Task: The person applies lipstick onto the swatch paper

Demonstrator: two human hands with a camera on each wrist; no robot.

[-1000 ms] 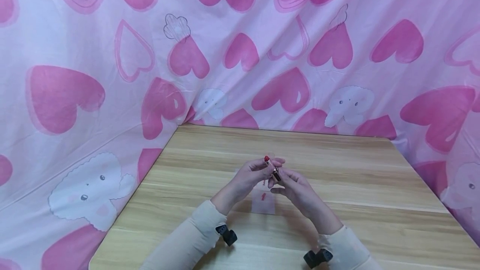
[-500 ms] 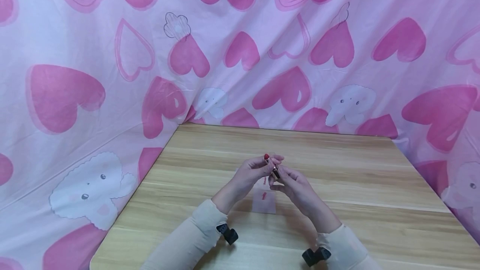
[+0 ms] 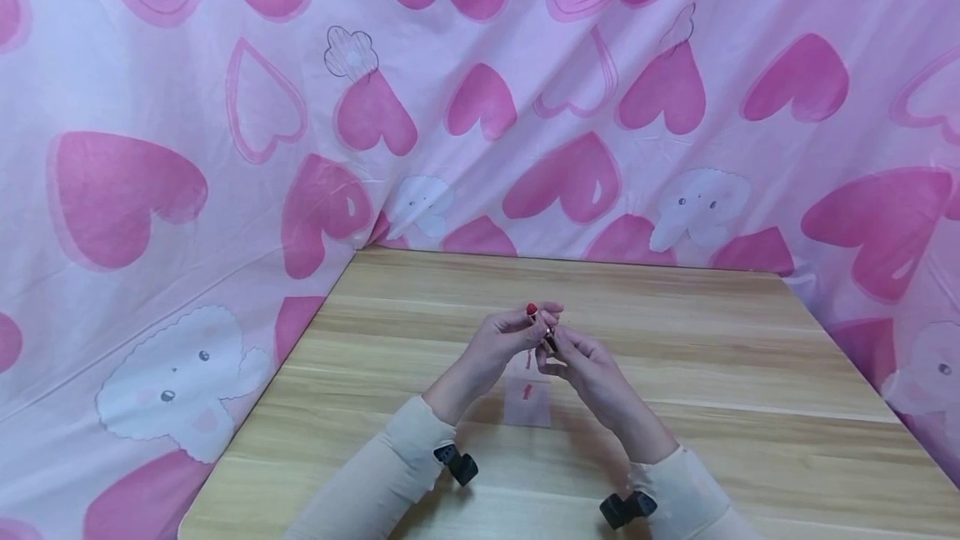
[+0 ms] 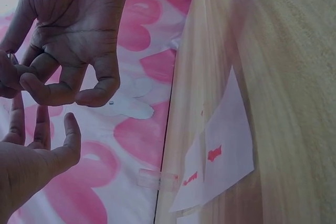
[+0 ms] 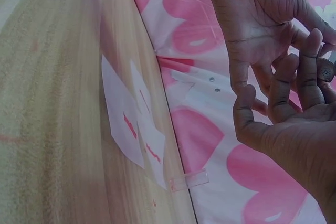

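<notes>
A lipstick [image 3: 551, 342] with a bare red tip stands tilted between my two hands, above the table's middle. My left hand [image 3: 491, 348] pinches it near its upper part, with the red tip showing past the fingers. At its dark lower end, my right hand [image 3: 592, 369] pinches with thumb and fingers. In the right wrist view a round dark end [image 5: 326, 70] shows among the right fingers. Below the hands lies white paper [image 3: 527, 411] with red marks; the hands partly cover it in the head view.
Both wrist views show several pieces of red-marked paper [image 4: 231, 135] on the wooden table [image 3: 390, 290]. A small clear rectangular piece [image 5: 190, 180] lies at the table's far edge. Pink heart-printed fabric [image 3: 480, 173] hangs around the back and sides.
Both hands, with the lipstick, have shifted slightly up and to the left in the head view. The right wrist has moved a little leftward. Each hand keeps its pinch.
</notes>
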